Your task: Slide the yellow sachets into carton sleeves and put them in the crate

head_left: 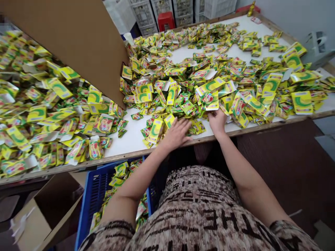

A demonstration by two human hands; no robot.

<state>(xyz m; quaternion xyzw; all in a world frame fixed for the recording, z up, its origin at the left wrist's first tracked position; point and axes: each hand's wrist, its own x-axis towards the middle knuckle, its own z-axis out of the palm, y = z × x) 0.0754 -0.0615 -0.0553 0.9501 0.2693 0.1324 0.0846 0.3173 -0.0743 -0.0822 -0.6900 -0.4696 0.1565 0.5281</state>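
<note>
My left hand [177, 133] lies flat, fingers stretched out, over small green and yellow packets [190, 108] near the table's front edge. Just to its right, my right hand [217, 122] has its fingers closed at the lower end of a small yellow box [210, 101], which stands tilted with a white flap at the bottom. Part of the grip is hidden behind the hand. Loose yellow boxes lie around both hands, among them one box [156, 130] left of my left hand and another [257, 105] to the right.
A tall brown cardboard panel [75, 42] divides the heaps on the white table [125, 139]. Beneath the front edge stand a blue crate [90, 195] with packets and an open carton [34, 223]. At the back are a red stool [165, 21] and white crates [143, 14].
</note>
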